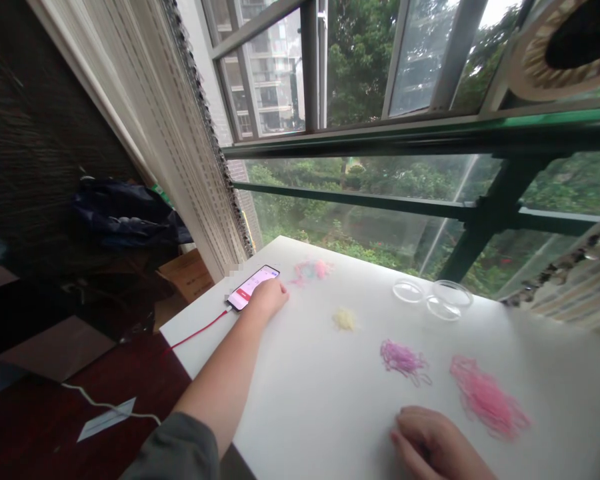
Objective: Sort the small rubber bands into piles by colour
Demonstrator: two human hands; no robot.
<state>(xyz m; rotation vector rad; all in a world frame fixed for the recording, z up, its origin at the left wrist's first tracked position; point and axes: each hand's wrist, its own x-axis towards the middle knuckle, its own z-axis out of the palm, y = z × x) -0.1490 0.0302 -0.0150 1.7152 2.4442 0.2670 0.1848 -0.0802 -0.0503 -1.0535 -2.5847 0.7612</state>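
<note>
My left hand [270, 298] reaches over the white table, its fingers curled closed and partly covering the right edge of a phone [250, 288] with a lit pink screen. What those fingers hold, if anything, is hidden. Just beyond them lies a loose pile of pale pink and bluish bands [313, 270]. My right hand [433, 443] rests at the near edge of view, fingers curled in loosely with nothing visible in them. Past it lie a purple heap of thin loops [403, 359] and a pink heap of loops [487, 398]. A small pale yellow pile [345, 319] sits mid-table.
Several clear round dishes or lids [450, 295] stand near the table's far edge. A red cable [200, 330] runs from the phone off the left edge of the white table [300, 400]. Behind are a green railing [360, 195] and a curtain [175, 133].
</note>
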